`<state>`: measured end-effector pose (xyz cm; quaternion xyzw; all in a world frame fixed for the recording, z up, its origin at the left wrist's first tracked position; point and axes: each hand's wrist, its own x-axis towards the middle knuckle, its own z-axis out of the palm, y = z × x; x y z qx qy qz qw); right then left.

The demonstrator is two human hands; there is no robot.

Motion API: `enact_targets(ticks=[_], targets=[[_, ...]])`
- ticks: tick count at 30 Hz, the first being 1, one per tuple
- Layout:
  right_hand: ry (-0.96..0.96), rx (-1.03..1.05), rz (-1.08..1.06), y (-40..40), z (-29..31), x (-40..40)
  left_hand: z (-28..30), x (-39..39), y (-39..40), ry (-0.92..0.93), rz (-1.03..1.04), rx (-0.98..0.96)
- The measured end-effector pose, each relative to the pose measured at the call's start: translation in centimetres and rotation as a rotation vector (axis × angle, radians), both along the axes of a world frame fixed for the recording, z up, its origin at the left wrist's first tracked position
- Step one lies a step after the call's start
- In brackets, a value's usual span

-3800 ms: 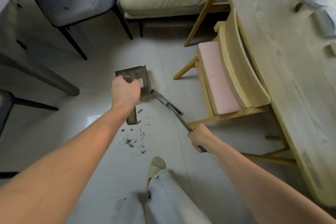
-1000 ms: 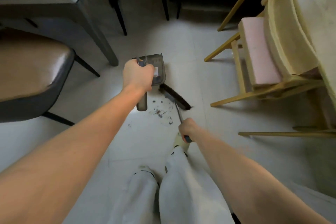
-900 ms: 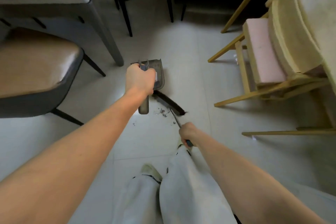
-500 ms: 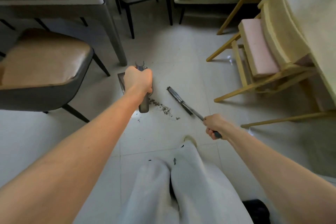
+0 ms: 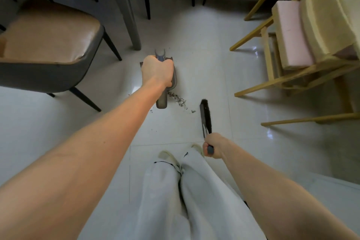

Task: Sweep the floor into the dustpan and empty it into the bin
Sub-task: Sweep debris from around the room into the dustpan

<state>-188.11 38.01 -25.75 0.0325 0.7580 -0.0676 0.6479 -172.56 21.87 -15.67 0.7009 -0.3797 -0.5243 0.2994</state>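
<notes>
My left hand grips the handle of a grey dustpan, which sits low over the white tiled floor and is mostly hidden behind the hand. A thin line of dark debris lies on the tiles just right of the pan's handle end. My right hand holds the handle of a small black brush. The brush points away from me, its bristles to the right of the debris and apart from it.
A tan-seated dark chair stands at the left, a grey table leg behind the dustpan. A wooden chair with a pink cushion stands at the right. My legs in light trousers fill the bottom centre.
The brush has swung round from lying across the floor to pointing away from me, and my right hand has drawn in toward my feet. The dustpan stays by the debris line.
</notes>
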Motion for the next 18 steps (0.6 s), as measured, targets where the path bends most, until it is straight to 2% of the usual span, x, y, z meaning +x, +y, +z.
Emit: enact_targets(ticks=[6,10,13,18], targets=[[-0.137,-0.034,-0.331,-1.1,1.2,1.6,-0.3,-0.9,0.4,-0.055,-0.01,0.014],[-0.173,-0.131,-0.401,-2.7,2.7,-1.0,0.2,-1.6,-0.2,-0.006,0.008,0.024],[-0.176,-0.151,-0.345,-3.3,4.6,-3.2,0.6,-1.9,-0.9,0.007,0.005,0.034],[-0.054,-0.191,-0.152,-6.3,7.8,-6.2,2.8,-4.1,-3.8,0.025,-0.002,0.026]])
